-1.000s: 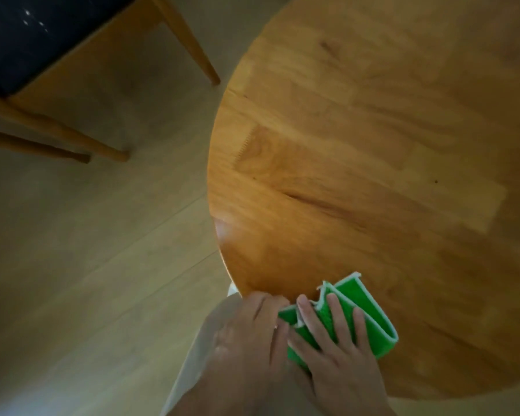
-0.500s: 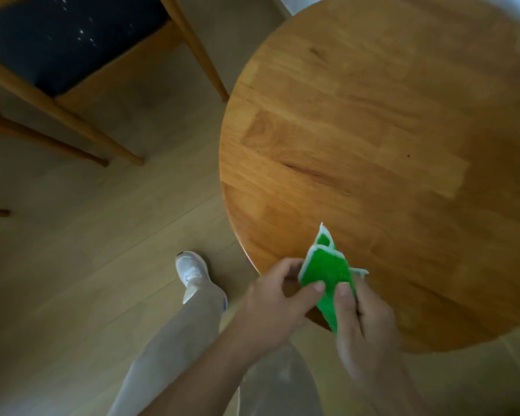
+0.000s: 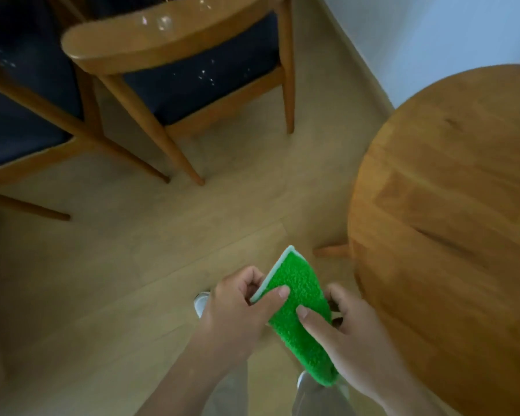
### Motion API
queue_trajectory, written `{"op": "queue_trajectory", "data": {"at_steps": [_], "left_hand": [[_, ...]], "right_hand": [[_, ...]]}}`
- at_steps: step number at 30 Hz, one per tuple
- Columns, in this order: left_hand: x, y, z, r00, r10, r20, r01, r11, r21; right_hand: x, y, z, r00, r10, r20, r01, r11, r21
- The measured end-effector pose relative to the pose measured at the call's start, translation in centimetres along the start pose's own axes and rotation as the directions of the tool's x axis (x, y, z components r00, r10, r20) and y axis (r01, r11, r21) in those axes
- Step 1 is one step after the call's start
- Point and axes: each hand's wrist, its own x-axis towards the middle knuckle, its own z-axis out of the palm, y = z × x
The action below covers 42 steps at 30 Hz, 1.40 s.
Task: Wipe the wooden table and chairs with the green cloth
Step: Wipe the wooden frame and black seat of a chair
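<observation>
The folded green cloth (image 3: 297, 307) with a white edge is held in the air over the floor, left of the round wooden table (image 3: 451, 223). My left hand (image 3: 237, 310) pinches its upper left edge. On the cloth's right side my right hand (image 3: 348, 334) grips it, thumb on top. Two wooden chairs with dark blue seats stand at the top left: the nearer chair (image 3: 174, 46) shows its curved wooden backrest, and the other chair (image 3: 24, 127) is cut off by the left edge.
Light wood flooring (image 3: 117, 280) lies between the chairs and the table. A pale wall (image 3: 433, 34) runs along the top right. My legs and white shoes (image 3: 201, 301) show below the hands. A table leg foot (image 3: 330, 250) pokes out under the tabletop.
Both hands lifted the cloth off the table's near edge and carried it left over the floor. The view swung left, so the chairs came into sight and the table shifted right.
</observation>
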Motion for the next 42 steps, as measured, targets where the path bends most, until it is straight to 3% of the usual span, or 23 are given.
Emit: {"op": "queue_trajectory", "data": {"at_steps": [4,9,13,16,21,24,28,32,35,37,40,42], "left_hand": [[1.4,0.9,-6.1,0.997,-0.033,-0.071,0.024,0.992,-0.122],[4.4,2.3,-12.2,0.994,-0.099,-0.041,0.086,0.969,-0.233],[7.1,3.6,-14.5,0.996,-0.029,-0.083,0.009,0.974,-0.228],[9.2,4.5,-15.8,0.985,0.012,-0.173,-0.048,0.977,-0.206],[13.4,7.9,-18.6,0.911,0.127,-0.393,-0.125,0.992,0.031],[15.8,11.2,-20.9,0.846,0.159,-0.508,-0.073,0.98,0.185],[19.0,16.2,-23.7,0.771,0.166,-0.615,-0.07,0.982,0.178],[23.7,18.8,-23.7,0.82,0.248,-0.516,-0.19,0.968,0.164],[26.5,18.8,-22.7,0.895,0.355,-0.271,-0.16,0.821,0.548],[27.4,18.4,-23.1,0.893,0.423,-0.152,-0.21,0.692,0.69],[27.3,17.7,-24.9,0.872,0.447,-0.199,-0.273,0.782,0.56],[27.1,17.0,-26.6,0.854,0.426,-0.298,-0.258,0.845,0.468]], "right_hand": [[2.7,-4.6,3.9,0.999,-0.048,-0.013,0.047,0.995,-0.092],[5.3,-9.9,7.0,0.98,-0.161,-0.116,0.146,0.981,-0.124],[7.1,-12.8,8.3,0.943,-0.252,-0.217,0.237,0.967,-0.09],[9.6,-14.7,8.8,0.867,-0.373,-0.331,0.341,0.928,-0.152],[15.9,-19.4,9.3,0.633,-0.617,-0.467,0.498,0.787,-0.364],[18.9,-23.3,9.4,0.597,-0.62,-0.509,0.486,0.785,-0.385],[22.1,-28.5,9.0,0.57,-0.6,-0.561,0.5,0.796,-0.342],[27.0,-31.6,6.8,0.552,-0.505,-0.664,0.395,0.859,-0.326],[29.6,-31.9,6.0,0.539,-0.418,-0.731,0.204,0.907,-0.368],[29.9,-31.7,7.1,0.516,-0.491,-0.702,0.178,0.863,-0.472],[29.6,-31.6,10.4,0.598,-0.662,-0.452,0.442,0.743,-0.503],[30.1,-31.4,12.3,0.711,-0.65,-0.268,0.417,0.696,-0.584]]}}
